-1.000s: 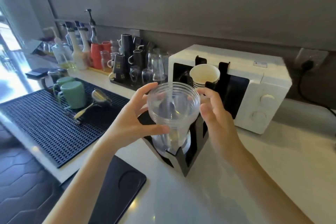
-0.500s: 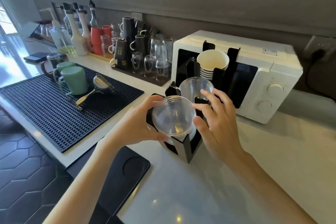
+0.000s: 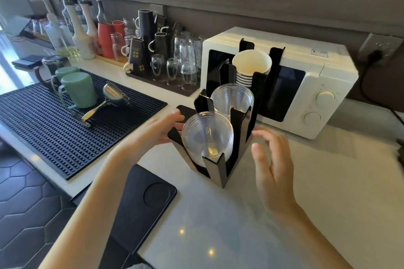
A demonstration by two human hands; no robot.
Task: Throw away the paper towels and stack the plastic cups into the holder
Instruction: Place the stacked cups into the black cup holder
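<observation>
Plastic cups: clear nested stack sitting in the nearest slot of the holder, rim tilting toward the camera; a second clear stack is standing in the slot at its 1 o'clock.
Holder: black, upright fins, standing on the white counter near frame centre; paper cups are filling its farthest slot, at 12 o'clock.
Left hand: hovering at 9 o'clock of the near stack, fingers spread and loose, gripping nothing; fingertips are lying just beside the holder's left fin, contact cannot be told through the blur.
Right hand: hovering at 3 o'clock of the holder, palm facing it, fingers splayed and empty, apart from the fins.
Microwave: white, sitting behind the holder at 1 o'clock, plugged cord trailing off at right.
Rubber mat: black, lying at 9 o'clock, carrying green mugs and a metal strainer.
Back row: glasses, dark mugs, red cups and pump bottles are lining the wall at 11 o'clock.
Black tray: lying at 7 o'clock of the holder, overhanging the counter edge.
</observation>
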